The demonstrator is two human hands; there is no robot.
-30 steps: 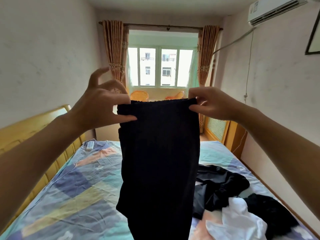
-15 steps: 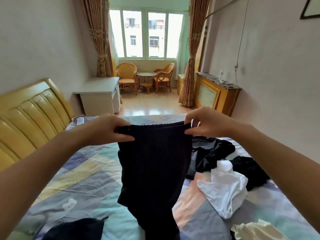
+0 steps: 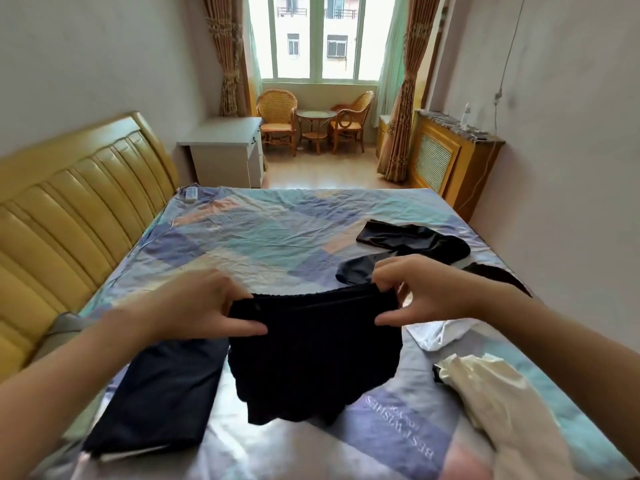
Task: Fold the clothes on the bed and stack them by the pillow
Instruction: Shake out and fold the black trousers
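**Head view: black garment held up by its top edge over the bed**

Head view, looking down the bed [image 3: 277,233] twd the window. A black garment [image 3: 313,355] is held at its top edge by both hands, w/ the lower part hanging down and its bottom hem bunched on the sheet. The left hand [image 3: 194,306] is clamped on the garment's left corner, thumb in front, fingers behind. The right hand [image 3: 426,289] is pinched on the right corner, thumb below, fingertips curled over the edge.

A folded dark garment [image 3: 162,393] is laid flat on the sheet just left of the held piece, near the yellow headboard [image 3: 69,209]. A grey pillow [image 3: 59,330] is partly seen behind the left forearm, against the headboard.

Unfolded items are scattered on the right side: a black piece [image 3: 408,244] beyond the right hand, a white cloth [image 3: 440,332] under the right wrist, a cream garment [image 3: 491,386] nearer the camera. A small remote [image 3: 191,194] is seen at the far left corner of the bed.
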